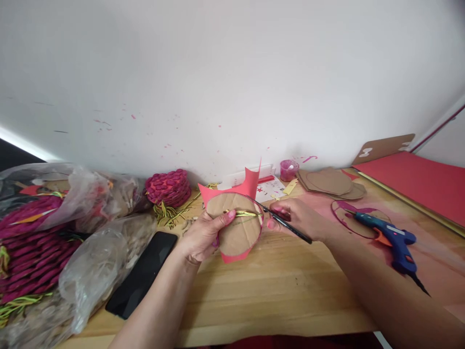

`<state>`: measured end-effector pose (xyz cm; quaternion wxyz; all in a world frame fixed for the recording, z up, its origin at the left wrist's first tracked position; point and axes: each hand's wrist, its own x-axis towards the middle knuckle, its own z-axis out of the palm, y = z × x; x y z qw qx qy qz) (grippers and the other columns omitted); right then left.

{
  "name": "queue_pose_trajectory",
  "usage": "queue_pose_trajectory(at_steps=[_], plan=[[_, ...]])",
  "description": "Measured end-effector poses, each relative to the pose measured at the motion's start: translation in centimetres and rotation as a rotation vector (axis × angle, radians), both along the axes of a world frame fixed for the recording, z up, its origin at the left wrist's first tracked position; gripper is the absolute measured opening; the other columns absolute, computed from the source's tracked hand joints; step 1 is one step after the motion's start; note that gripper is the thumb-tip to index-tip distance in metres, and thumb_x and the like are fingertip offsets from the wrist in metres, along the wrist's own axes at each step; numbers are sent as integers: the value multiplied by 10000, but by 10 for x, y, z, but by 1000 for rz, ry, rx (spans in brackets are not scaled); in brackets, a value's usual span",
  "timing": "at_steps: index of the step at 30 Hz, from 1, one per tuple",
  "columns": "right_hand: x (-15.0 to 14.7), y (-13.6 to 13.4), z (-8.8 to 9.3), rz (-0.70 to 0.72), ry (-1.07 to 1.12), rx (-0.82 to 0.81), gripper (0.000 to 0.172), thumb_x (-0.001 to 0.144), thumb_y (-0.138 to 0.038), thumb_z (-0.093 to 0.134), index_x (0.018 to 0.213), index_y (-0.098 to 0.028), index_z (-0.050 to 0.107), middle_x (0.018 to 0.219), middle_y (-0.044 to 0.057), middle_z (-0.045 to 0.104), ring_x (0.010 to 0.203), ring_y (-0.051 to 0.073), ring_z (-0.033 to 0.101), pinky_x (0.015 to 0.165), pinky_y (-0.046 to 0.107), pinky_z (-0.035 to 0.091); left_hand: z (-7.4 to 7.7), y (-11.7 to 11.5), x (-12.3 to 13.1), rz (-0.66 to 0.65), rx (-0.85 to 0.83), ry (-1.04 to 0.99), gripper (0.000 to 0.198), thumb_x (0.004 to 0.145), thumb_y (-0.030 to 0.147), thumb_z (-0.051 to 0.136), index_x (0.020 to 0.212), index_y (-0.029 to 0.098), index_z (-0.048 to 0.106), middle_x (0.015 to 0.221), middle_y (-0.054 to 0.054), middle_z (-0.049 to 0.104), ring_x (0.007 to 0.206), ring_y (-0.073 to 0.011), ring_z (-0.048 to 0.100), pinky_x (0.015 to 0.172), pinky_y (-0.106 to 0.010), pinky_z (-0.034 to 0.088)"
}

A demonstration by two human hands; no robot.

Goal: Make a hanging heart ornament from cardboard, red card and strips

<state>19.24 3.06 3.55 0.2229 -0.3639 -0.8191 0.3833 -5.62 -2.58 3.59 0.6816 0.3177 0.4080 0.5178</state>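
Note:
My left hand [209, 230] grips a round cardboard disc [232, 237], its thumb pressing a bundle of yellow-green cords [247, 213] flat across the face. Behind the disc is a sheet of red paper [247, 186], which curls up past the top edge and shows below it too. My right hand [296, 218] is closed around slim black-handled scissors [290, 229] at the right rim of the disc. Their blades are seen almost edge-on, so how far apart they are is unclear.
On the left lie a black phone [143, 274], clear plastic bags [98, 252] and a stack of magenta woven pieces [169, 186]. To the right are a blue glue gun [394, 237], cardboard shapes [327, 182], red sheets [421, 177] and a pink cup [289, 170]. A white wall [232, 87] stands behind.

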Motion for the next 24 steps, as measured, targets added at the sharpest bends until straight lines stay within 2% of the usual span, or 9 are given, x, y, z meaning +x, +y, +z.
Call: queue_pose_trajectory(at_steps=[7, 16, 24], plan=[[-1, 0, 0, -26, -24, 15, 502, 832, -530, 694, 630, -218, 358, 650, -56, 245, 607, 112, 267, 553, 275, 187, -2, -1, 4, -42, -36, 0, 441, 612, 294, 969, 973, 126, 779, 919, -112, 811, 867, -270, 784, 724, -294, 627], [-2, 0, -4, -81, -46, 15, 526, 793, -535, 728, 613, -211, 355, 645, -57, 246, 605, 105, 260, 539, 266, 177, -2, 0, 4, -40, -52, -3, 434, 596, 305, 979, 939, 121, 787, 884, -103, 812, 722, -206, 771, 686, -255, 620], [2, 2, 4, -79, -67, -22, 483, 772, -572, 725, 612, -195, 469, 606, -54, 357, 586, 108, 313, 519, 259, 223, -4, 0, 1, -85, -14, 5, 400, 627, 317, 963, 952, 145, 806, 895, -90, 814, 793, -220, 780, 717, -256, 620]])
